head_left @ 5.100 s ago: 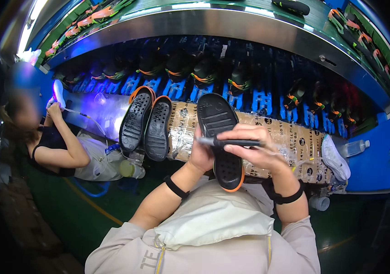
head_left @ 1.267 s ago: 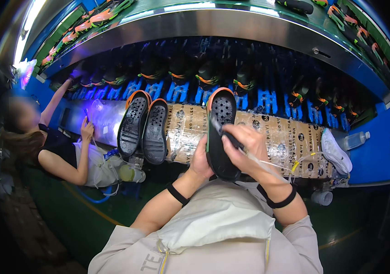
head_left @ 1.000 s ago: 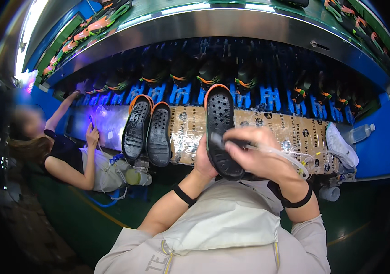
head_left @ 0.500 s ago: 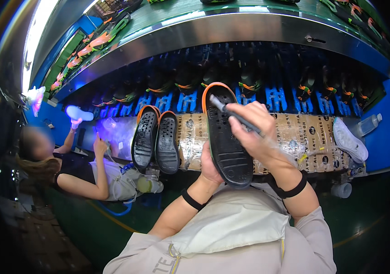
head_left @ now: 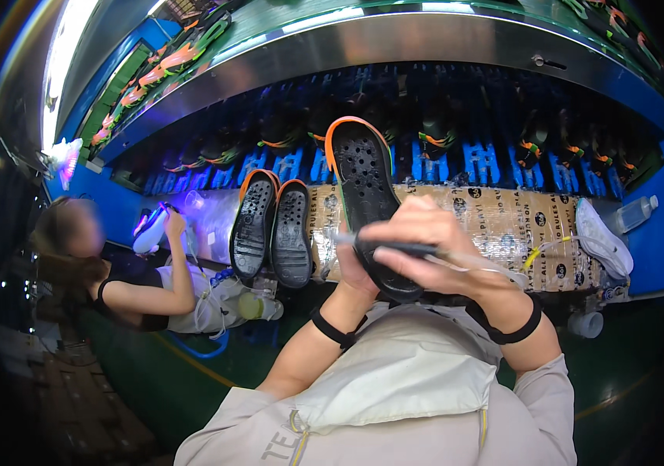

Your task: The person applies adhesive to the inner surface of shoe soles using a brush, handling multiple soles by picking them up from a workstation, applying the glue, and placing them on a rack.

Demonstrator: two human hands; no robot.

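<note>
Above the cardboard bench cover (head_left: 495, 241), left hand (head_left: 353, 268) grips black orange-rimmed shoe sole (head_left: 369, 190), right hand (head_left: 433, 239) pinches brush-like tool (head_left: 402, 247); judged mid-work, unfinished; two similar soles (head_left: 291, 233) left of cover, done or waiting unclear.

The middle shoe sole (head_left: 366, 180) was black with an orange edge and a pattern of round holes, and the two other soles (head_left: 291, 233) were black and orange too. The brush-like tool (head_left: 408, 248) had a black handle, and the cardboard (head_left: 495, 233) was brown with black print.
</note>
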